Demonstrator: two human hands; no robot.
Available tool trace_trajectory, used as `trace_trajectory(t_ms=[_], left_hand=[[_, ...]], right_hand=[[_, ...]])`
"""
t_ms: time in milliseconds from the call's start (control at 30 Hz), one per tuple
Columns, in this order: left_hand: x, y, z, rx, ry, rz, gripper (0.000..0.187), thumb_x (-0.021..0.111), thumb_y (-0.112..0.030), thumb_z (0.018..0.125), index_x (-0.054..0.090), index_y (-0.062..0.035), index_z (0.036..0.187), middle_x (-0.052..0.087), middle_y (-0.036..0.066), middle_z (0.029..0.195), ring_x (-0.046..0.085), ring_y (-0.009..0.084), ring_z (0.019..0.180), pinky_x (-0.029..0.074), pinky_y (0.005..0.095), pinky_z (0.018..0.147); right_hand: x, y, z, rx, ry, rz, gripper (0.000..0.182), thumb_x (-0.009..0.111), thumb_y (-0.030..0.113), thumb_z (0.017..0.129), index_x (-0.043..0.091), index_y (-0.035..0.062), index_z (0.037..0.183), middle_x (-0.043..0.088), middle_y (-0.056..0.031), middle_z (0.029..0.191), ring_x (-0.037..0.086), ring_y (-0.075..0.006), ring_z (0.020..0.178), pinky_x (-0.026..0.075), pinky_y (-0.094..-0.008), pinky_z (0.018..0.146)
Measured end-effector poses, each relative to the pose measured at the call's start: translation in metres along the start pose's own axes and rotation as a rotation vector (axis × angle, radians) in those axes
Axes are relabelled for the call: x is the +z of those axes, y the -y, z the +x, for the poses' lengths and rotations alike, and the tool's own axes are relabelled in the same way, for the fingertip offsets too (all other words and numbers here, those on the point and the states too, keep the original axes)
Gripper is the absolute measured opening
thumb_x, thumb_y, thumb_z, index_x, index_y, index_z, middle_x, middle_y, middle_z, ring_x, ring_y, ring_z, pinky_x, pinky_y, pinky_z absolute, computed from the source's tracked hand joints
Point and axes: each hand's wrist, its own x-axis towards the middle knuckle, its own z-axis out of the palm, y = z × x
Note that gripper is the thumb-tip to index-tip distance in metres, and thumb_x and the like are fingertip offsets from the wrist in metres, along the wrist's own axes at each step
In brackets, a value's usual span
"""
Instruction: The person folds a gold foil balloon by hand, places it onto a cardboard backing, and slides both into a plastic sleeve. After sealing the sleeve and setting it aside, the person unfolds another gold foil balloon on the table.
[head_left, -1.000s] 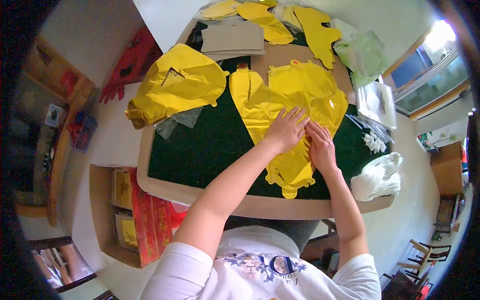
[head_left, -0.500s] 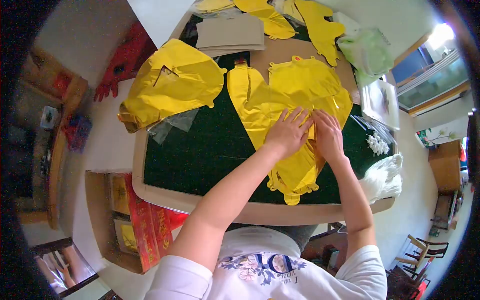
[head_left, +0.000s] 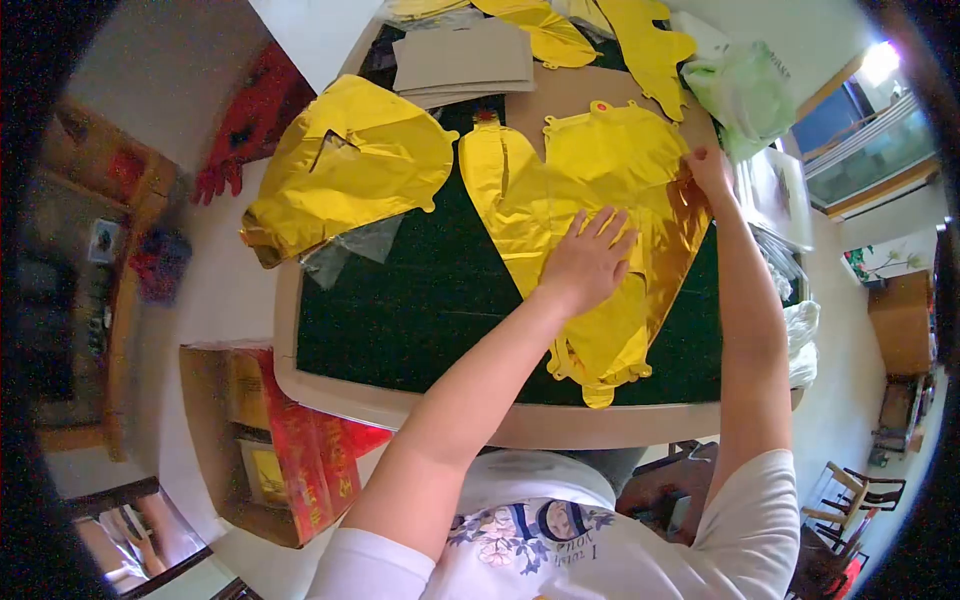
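A flat gold foil sheet (head_left: 610,170) with small tabs along its edges lies on the dark green table top (head_left: 400,320). My left hand (head_left: 588,260) rests on the middle of the foil, fingers spread. At the foil's upper right edge, my right hand (head_left: 708,172) has its fingers pinched together on the gold material. A second gold foil piece (head_left: 350,170), crumpled at its lower left end, lies to the left, partly over a clear plastic bag (head_left: 365,240).
Behind are a stack of grey cards (head_left: 462,60), more gold foil (head_left: 645,50) and a green-white plastic bag (head_left: 740,95). White plastic (head_left: 802,340) sits at the right edge. An open cardboard box (head_left: 215,430) stands below left.
My right hand has moved up and right from the foil's middle to its upper right edge, and the foil's right side is spread wider. My left hand has stayed on the foil.
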Motion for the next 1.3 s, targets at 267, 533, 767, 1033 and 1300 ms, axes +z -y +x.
trace_trajectory(t_ms=[267, 533, 767, 1033, 1300], left_hand=[[0.004, 0.001, 0.002, -0.001, 0.000, 0.008, 0.048, 0.046, -0.031, 0.095, 0.044, -0.0122, 0.139, 0.036, 0.011, 0.149, 0.030, 0.0291, 0.139, 0.024, 0.0504, 0.113], [0.004, 0.001, 0.001, 0.013, -0.041, -0.011, 0.046, 0.047, -0.031, 0.095, 0.047, -0.0108, 0.136, 0.040, 0.013, 0.146, 0.032, 0.0304, 0.138, 0.026, 0.0512, 0.113], [0.003, 0.000, 0.002, 0.019, -0.070, 0.002, 0.046, 0.049, -0.030, 0.094, 0.047, -0.0106, 0.136, 0.039, 0.013, 0.147, 0.034, 0.0307, 0.138, 0.027, 0.0518, 0.112], [0.006, 0.001, 0.001, 0.011, -0.060, -0.015, 0.046, 0.048, -0.030, 0.095, 0.046, -0.0110, 0.136, 0.038, 0.012, 0.147, 0.033, 0.0300, 0.138, 0.026, 0.0515, 0.112], [0.003, 0.000, 0.001, -0.012, -0.011, -0.033, 0.047, 0.047, -0.031, 0.095, 0.045, -0.0122, 0.137, 0.038, 0.011, 0.148, 0.032, 0.0293, 0.138, 0.025, 0.0506, 0.113]], right_hand=[[-0.006, 0.018, -0.005, 0.087, 0.044, -0.050, 0.050, 0.058, 0.040, 0.080, 0.062, 0.0042, 0.115, 0.064, -0.0234, 0.113, 0.059, -0.0415, 0.109, 0.048, -0.0482, 0.091], [-0.012, 0.034, -0.011, 0.064, 0.083, -0.062, 0.043, 0.062, 0.037, 0.079, 0.066, 0.0035, 0.105, 0.066, -0.0217, 0.108, 0.063, -0.0375, 0.103, 0.050, -0.0475, 0.087], [-0.003, 0.030, -0.007, 0.029, 0.008, -0.046, 0.042, 0.065, 0.035, 0.076, 0.067, 0.0029, 0.103, 0.067, -0.0217, 0.104, 0.064, -0.0388, 0.099, 0.050, -0.0476, 0.086], [0.005, 0.016, 0.002, -0.033, -0.122, -0.039, 0.034, 0.071, 0.032, 0.073, 0.065, 0.0074, 0.096, 0.068, -0.0162, 0.095, 0.065, -0.0330, 0.088, 0.051, -0.0435, 0.074], [-0.070, 0.086, -0.010, -0.037, 0.234, 0.763, 0.026, 0.059, 0.025, 0.088, 0.061, 0.0082, 0.107, 0.067, -0.0153, 0.093, 0.064, -0.0249, 0.085, 0.051, -0.0341, 0.075]])
